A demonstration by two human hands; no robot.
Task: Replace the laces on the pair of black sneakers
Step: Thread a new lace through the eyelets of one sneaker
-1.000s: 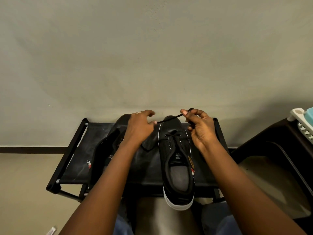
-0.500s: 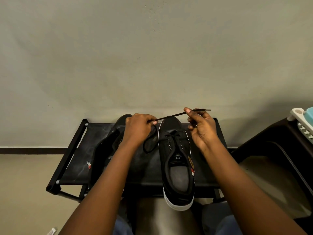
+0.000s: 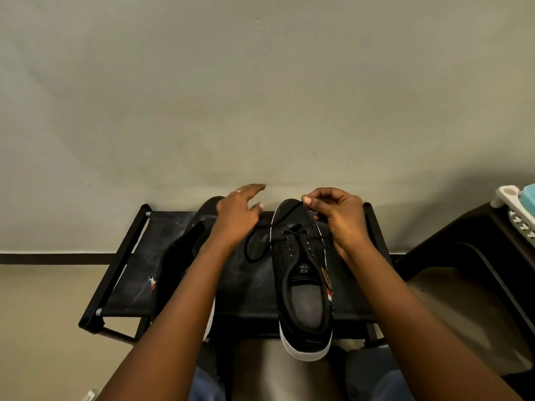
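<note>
The laced sneaker (image 3: 301,273) lies on the worktop (image 3: 246,299), toe to the far edge, heel overhanging the near edge. Right hand (image 3: 338,215) pinches the lace (image 3: 289,211) above the toe; left hand (image 3: 237,215) hovers just beside, fingers spread, holding nothing. The lace's slack loops toward the left hand, the nearer one.

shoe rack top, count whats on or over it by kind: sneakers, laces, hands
sneakers: 2, the right sneaker and the left sneaker
laces: 1, the black lace
hands: 2, the left hand and the right hand
total: 5
</note>
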